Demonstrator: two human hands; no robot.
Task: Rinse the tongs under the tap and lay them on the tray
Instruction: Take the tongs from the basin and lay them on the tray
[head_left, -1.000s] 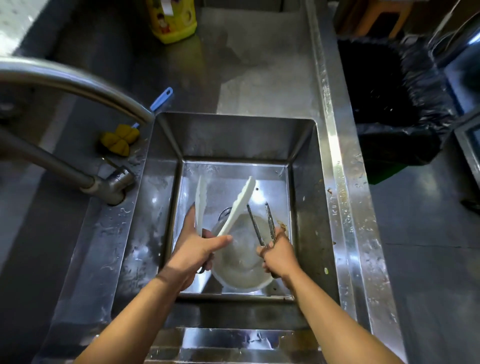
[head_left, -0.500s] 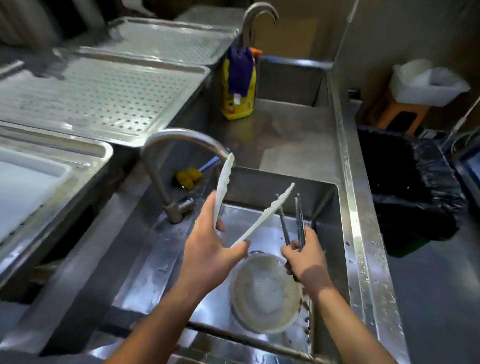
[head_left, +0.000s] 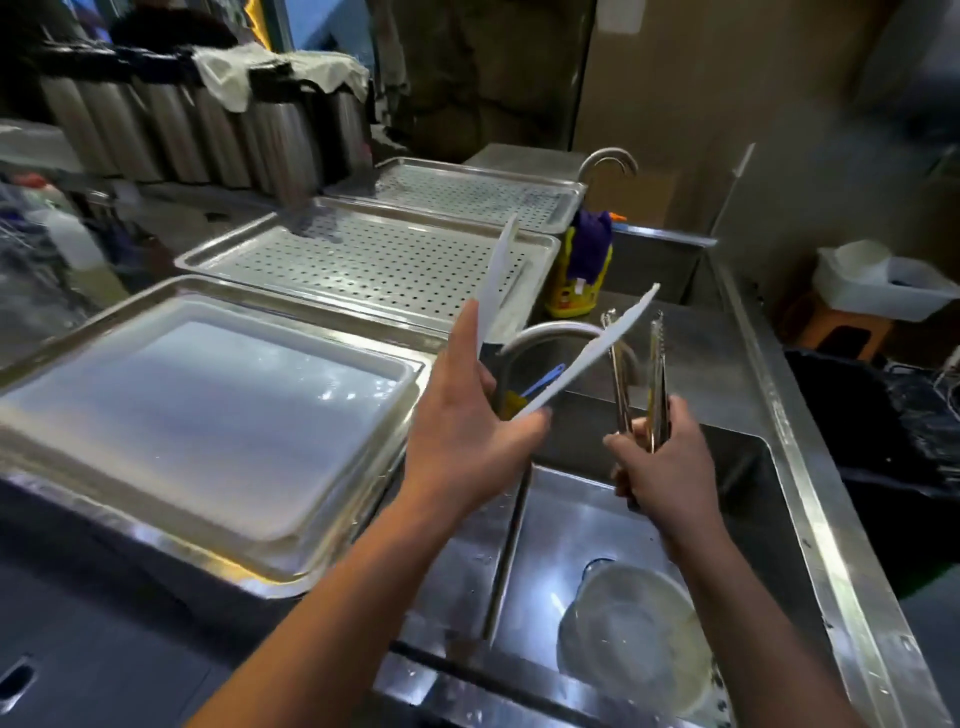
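Left hand (head_left: 462, 447) pinches white plastic tongs (head_left: 587, 358); right hand (head_left: 654, 462) grips slim steel tongs (head_left: 658, 374). Likely transfer step; next: lay both on left shallow steel tray (head_left: 156, 530).

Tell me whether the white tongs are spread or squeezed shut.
Spread. The white tongs form a wide V, tips well apart, held at the hinge end by the left hand.

The hinge of the white tongs (head_left: 587, 353) is hidden inside the left hand (head_left: 467, 441), the handle end of the metal tongs (head_left: 656, 364) inside the right hand (head_left: 660, 467). The base of the tap (head_left: 550, 330) is covered by the left hand. The metal canisters (head_left: 182, 130) behind are blurred.
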